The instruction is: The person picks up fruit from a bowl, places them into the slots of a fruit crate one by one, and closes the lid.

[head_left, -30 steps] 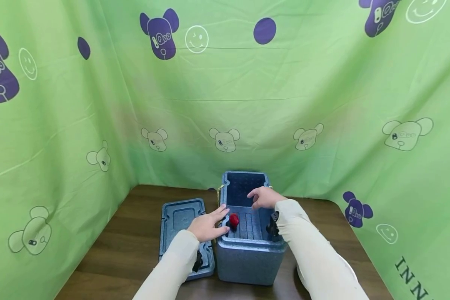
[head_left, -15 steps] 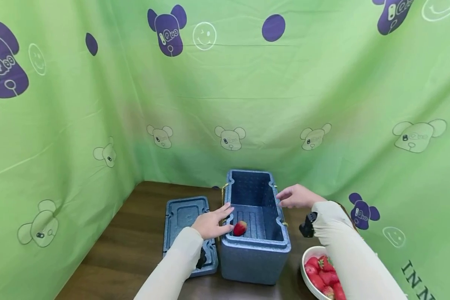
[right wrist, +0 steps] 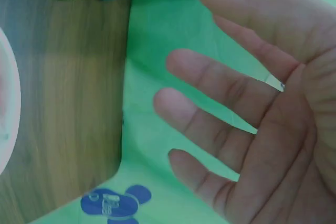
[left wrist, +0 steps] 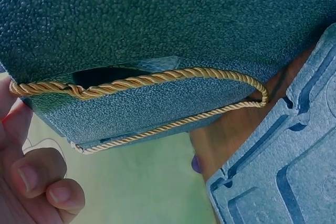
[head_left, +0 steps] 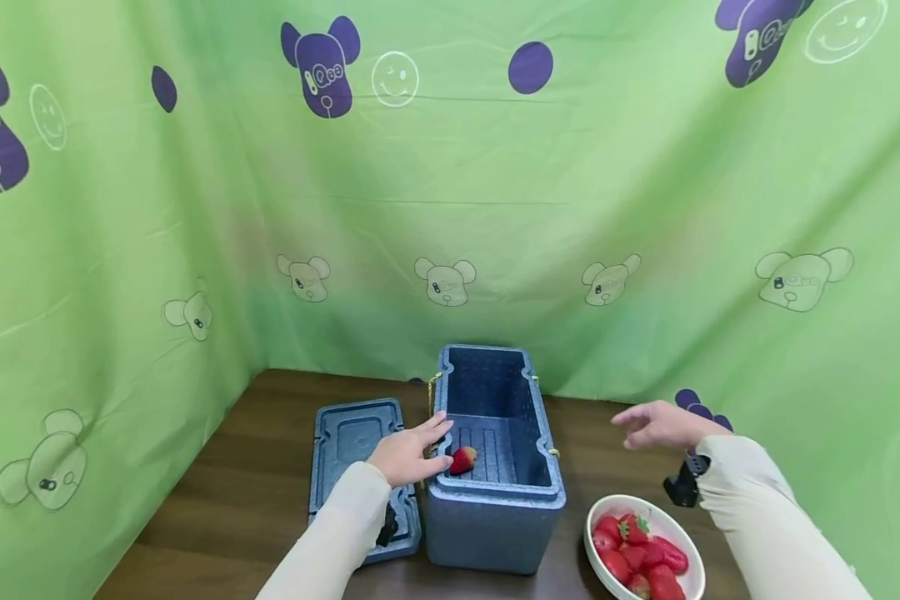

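Note:
A speckled blue foam box (head_left: 487,533) stands lidless in the middle of the table. Inside it, near the front left corner, lies one red strawberry (head_left: 462,460). My left hand (head_left: 403,457) rests on the box's left rim, thumb and index finger spread along it. In the left wrist view, its other fingers (left wrist: 42,169) bend loosely beside the box wall, near a gold twisted rope (left wrist: 173,78). My right hand (head_left: 667,425), holding nothing, hovers right of the box, behind a white bowl (head_left: 591,533) of strawberries (head_left: 637,557); its fingers are spread and relaxed.
The box's lid (head_left: 356,429) lies flat on the table, left of the box. Brown wood tabletop (head_left: 217,500) spreads around these things. A green printed cloth (head_left: 450,167) hangs behind and at both sides.
My right hand has moved from over the box out to the right, uncovering the bowl. The strawberry in the box has turned, showing its paler end. My left hand stays on the rim.

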{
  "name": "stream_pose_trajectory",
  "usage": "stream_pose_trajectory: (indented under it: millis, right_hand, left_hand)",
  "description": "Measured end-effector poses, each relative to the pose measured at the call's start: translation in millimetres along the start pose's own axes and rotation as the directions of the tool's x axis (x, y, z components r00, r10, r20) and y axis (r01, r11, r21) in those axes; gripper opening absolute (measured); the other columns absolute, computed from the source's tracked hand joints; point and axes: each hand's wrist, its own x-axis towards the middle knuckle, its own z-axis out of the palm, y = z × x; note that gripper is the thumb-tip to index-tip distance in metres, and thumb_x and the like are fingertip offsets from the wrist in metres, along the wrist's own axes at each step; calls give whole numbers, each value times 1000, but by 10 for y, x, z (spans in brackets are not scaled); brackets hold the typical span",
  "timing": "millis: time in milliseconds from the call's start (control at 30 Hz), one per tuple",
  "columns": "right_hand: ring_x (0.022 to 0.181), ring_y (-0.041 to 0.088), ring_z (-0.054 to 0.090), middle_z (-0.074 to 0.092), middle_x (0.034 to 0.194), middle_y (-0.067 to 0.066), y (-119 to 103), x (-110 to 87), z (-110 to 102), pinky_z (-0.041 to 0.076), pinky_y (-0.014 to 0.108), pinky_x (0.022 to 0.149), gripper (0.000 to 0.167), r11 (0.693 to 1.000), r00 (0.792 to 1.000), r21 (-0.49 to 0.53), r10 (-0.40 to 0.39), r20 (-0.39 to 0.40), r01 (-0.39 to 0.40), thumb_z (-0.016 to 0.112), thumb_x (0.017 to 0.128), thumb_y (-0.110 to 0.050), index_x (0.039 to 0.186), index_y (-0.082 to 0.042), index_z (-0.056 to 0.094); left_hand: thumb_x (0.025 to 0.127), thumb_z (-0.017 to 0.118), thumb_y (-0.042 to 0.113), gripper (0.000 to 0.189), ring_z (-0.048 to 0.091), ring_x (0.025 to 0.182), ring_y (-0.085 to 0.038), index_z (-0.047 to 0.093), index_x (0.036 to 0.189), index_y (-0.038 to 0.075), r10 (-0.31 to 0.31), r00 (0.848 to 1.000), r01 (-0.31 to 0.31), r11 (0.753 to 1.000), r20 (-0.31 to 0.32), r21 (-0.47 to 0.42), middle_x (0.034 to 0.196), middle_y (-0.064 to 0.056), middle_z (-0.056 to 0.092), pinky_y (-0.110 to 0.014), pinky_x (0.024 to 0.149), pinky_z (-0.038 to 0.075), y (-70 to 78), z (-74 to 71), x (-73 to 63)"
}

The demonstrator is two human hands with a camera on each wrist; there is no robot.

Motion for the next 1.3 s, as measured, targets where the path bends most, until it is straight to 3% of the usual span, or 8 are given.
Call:
stream_pose_trajectory:
  millis: [200,267,433,700,833,1000,1167,1300]
  right_hand:
    - [82,12,63,68,98,24,230,-212,91,51,24,66,38,998,999,59,25,26,-27,68,83,-7,111,17,60]
    - [86,6,62,68,101,24,305,-234,169,50,23,70,35,999,1000,40,12,-9,-11,69,83,-9,108,15,64]
    - [66,0,57,70,93,21,513,-259,455,50,24,60,35,996,994,84,34,-104,-25,70,81,-8,106,16,63]
    - [81,15,67,70,92,23,743,-278,892,50,23,70,36,998,975,21,64,-211,-61,72,75,-3,105,16,64]
    - [85,24,66,70,96,21,767,-277,1100,51,27,72,38,987,942,57,163,-294,-153,73,75,-4,108,12,65]
    - [82,23,62,69,96,18,798,-278,1313,49,35,73,42,965,898,48,258,-356,-259,75,74,-7,112,9,65]
    - [69,20,50,64,83,16,875,-308,1446,44,36,66,46,960,897,-23,250,-364,-278,74,69,-4,111,13,64]
    - [76,28,59,66,86,24,944,-329,1522,49,44,73,48,958,902,-47,247,-353,-281,73,67,-2,110,16,62]
  left_hand:
    - [93,50,46,61,48,49,-4,40,147,21,2,1000,-3,1000,29,26,154,4,31,-24,47,37,-11,5,20]
    - [93,50,46,61,47,47,-5,40,147,21,4,1000,-5,1000,27,23,154,3,31,-24,46,36,-20,1,18]
    - [93,51,44,59,44,45,-8,41,147,20,5,1000,-5,1000,8,13,153,2,33,-23,46,34,-24,-7,14]
    - [93,50,44,59,56,59,-5,42,147,20,2,1000,-2,1000,0,11,153,2,33,-24,55,44,-5,-6,3]
    - [94,50,44,59,57,60,-5,42,146,19,-3,1000,3,1000,-2,8,153,2,34,-24,55,45,-3,-11,11]
    - [94,50,44,58,56,60,-4,43,146,20,-9,1000,9,1000,1,14,153,2,33,-23,58,46,-11,-10,9]
    - [94,49,43,58,49,53,-5,42,147,20,-2,1000,2,999,2,42,153,3,33,-23,48,38,-12,-21,16]
    - [94,49,43,58,42,46,-7,42,147,21,-9,1000,9,999,10,46,153,3,33,-22,43,30,-1,-27,16]
